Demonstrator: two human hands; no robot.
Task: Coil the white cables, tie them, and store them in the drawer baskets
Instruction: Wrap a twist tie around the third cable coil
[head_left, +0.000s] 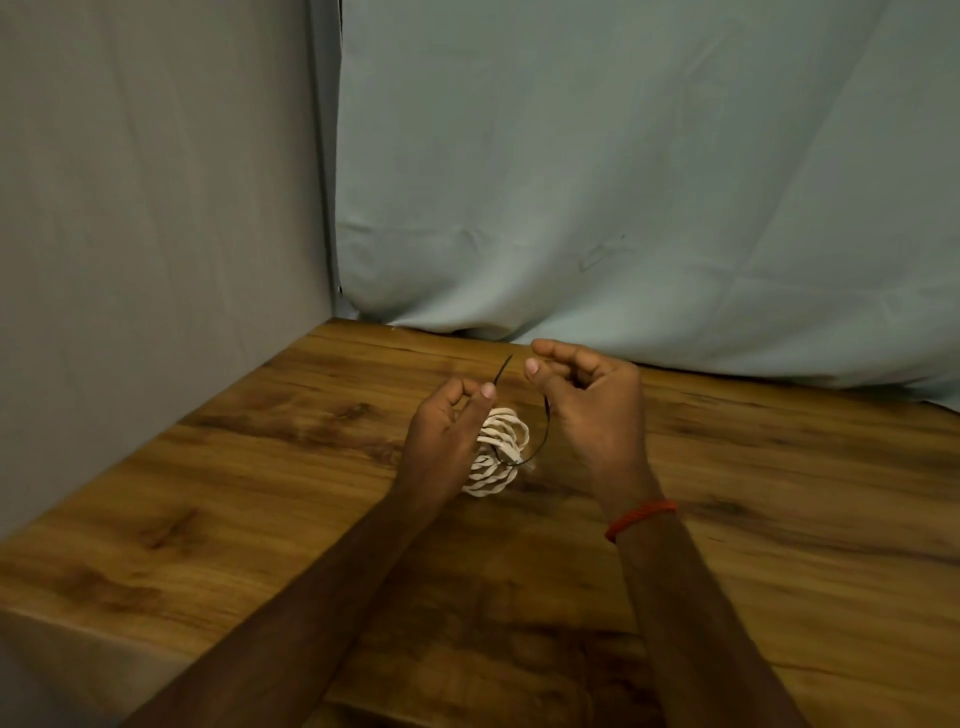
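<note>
There is one coil of white cable (501, 447), a bundle of several loops packed too closely to count. There is one thin black tie (547, 431), with two ends showing. Two bare hands are in view, one left hand (447, 426) and one right hand (587, 410), each with one forearm. One red thread band (641, 514) circles the right wrist. There is one brown wood-grain table (779, 493). Two cloth sheets hang behind it: one grey sheet (156, 208) and one pale blue-green sheet (623, 156).
</note>
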